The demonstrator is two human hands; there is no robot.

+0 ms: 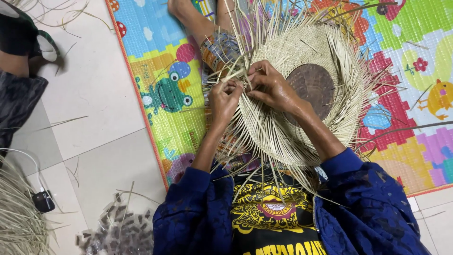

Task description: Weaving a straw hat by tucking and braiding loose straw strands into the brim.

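A round, half-woven straw hat (302, 52) lies in my lap, pale strands sticking out all around its rim. A dark brown round block (314, 87) sits in its centre. My left hand (224, 97) pinches loose straw strands (231, 75) at the hat's left edge. My right hand (269, 85) reaches across the weave and grips strands at the same spot, fingertips almost touching the left hand. Both sleeves are dark blue.
I sit on a colourful play mat (163, 80) with cartoon animals, over pale floor tiles (94, 89). A bundle of straw (16, 217) lies lower left beside a black charger (43, 200). Dark trimmed bits (118, 231) lie on the floor. Another person's clothing (21, 42) shows upper left.
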